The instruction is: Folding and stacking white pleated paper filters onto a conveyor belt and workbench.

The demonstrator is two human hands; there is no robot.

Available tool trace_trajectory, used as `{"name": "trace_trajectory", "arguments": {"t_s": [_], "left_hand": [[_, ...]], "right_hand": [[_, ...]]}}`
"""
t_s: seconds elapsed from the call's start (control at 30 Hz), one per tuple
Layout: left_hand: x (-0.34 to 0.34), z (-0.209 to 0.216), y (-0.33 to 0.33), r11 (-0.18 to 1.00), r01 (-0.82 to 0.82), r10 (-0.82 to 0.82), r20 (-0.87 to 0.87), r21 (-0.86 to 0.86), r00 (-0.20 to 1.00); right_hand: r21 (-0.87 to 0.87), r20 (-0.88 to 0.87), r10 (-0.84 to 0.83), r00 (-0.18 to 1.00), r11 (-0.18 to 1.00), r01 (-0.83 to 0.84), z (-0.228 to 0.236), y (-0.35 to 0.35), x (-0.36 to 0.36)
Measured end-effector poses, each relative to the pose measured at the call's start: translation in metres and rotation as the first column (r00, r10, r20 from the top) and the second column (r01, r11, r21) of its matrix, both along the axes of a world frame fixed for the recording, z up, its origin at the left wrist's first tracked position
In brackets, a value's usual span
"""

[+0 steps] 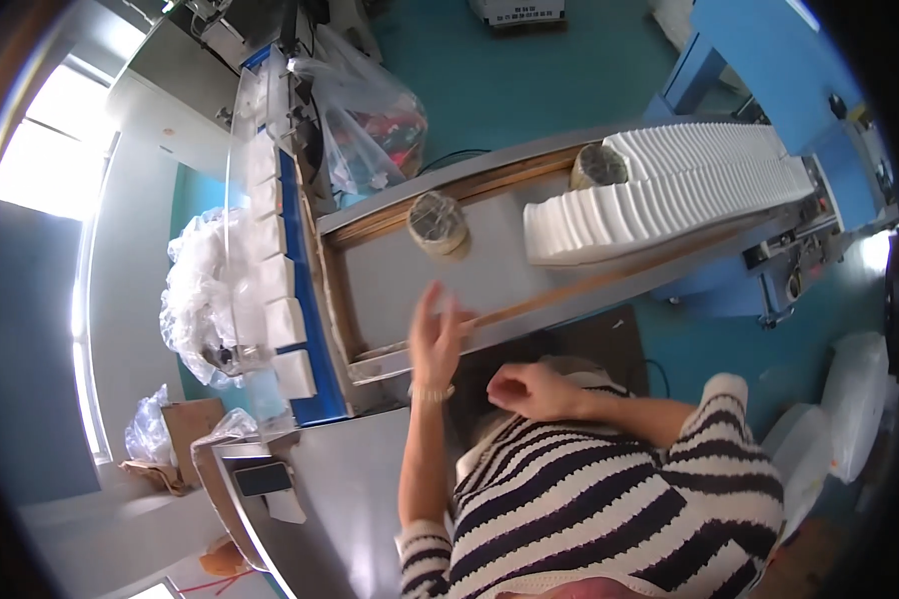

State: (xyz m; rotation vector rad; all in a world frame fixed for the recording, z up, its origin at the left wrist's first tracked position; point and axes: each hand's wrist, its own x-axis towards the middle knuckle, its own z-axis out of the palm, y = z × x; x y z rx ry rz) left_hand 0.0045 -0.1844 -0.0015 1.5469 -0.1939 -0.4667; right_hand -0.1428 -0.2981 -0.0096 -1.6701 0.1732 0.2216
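While the left hand [437,344], fingers apart, hovers near 1 wrapped cylinder [438,224] far left on the tray [499,225], I cannot tell whether the curled right hand [529,390] holds anything; white stacks [659,205] stand right.

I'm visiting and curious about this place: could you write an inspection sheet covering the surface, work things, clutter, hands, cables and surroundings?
Surface: long gray tray with a metal rim.
Work things: white folded sheets in rows at the tray's right; one round block stands apart, another is by the rows.
Clutter: phone on the metal table; plastic bag beyond the tray.
Left hand: blurred, open, at the tray's near edge.
Right hand: curled near the sweater; contents unclear.
Cables: thin dark cable beyond the tray.
Surroundings: teal floor, window, blue machine.
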Motion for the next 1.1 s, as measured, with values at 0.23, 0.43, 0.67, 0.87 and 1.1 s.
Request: {"name": "trace_trajectory", "arguments": {"t_s": [0.23,0.43,0.67,0.87,1.1], "left_hand": [[0.051,-0.039,-0.151,0.871,0.445,-0.478,-0.566,-0.207,0.672],[0.004,0.002,-0.186,0.85,0.526,-0.483,-0.336,0.043,0.808],[0.084,-0.001,-0.096,0.495,-0.646,-0.419,0.811,0.581,0.409],[0.066,0.009,-0.073,0.697,0.033,-0.549,0.504,0.716,0.667],[-0.006,0.024,-0.169,0.814,0.465,-0.578,0.412,0.348,0.704]], "right_hand": [[-0.531,0.647,-0.425,0.633,0.344,0.774,0.01,-0.117,0.005],[-0.7,0.598,-0.459,0.657,0.099,0.707,-0.012,-0.149,0.013],[-0.712,0.622,-0.471,0.626,-0.007,0.702,-0.011,-0.144,0.013],[-0.742,0.619,-0.431,0.657,-0.046,0.669,-0.011,-0.15,0.016],[0.308,0.236,-0.933,0.27,0.336,0.89,0.041,-0.142,-0.019]]}}
